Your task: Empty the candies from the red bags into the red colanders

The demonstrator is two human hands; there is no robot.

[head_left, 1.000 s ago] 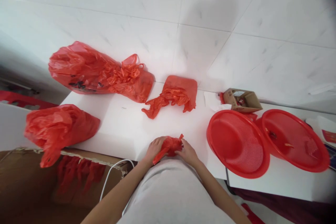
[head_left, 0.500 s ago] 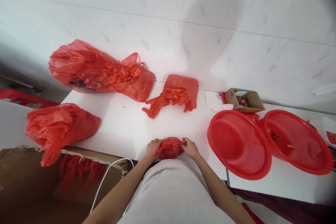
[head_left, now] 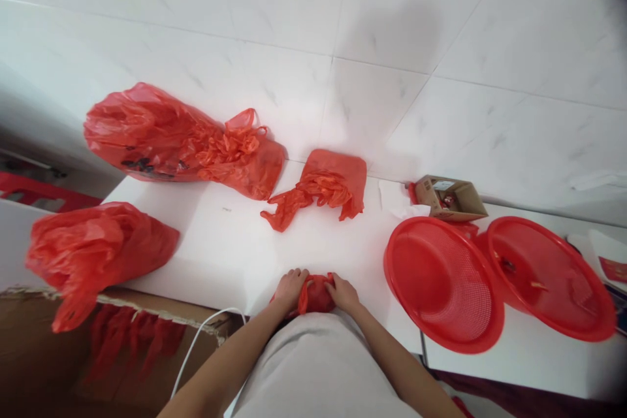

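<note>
A small red plastic bag (head_left: 319, 295) lies at the front edge of the white table (head_left: 215, 235), close against my shirt. My left hand (head_left: 290, 289) is closed on the bag's left side, with part of the film bunched beside its fingers. On the right side, my right hand (head_left: 344, 292) pinches a corner of the same bag. Farther back, near the wall, a flat red bag (head_left: 337, 176) rests with its crumpled handles spread to the left.
Big red bags (head_left: 147, 130) lean at the back left; another red bag (head_left: 117, 238) sits at the left edge above a cardboard box (head_left: 44, 346). Two red baskets (head_left: 443, 284) (head_left: 553, 277) and a small carton (head_left: 455, 199) stand right.
My left hand has moved over the bag and covers more of its left side. The bag looks more gathered between my hands. The view has shifted slightly.
</note>
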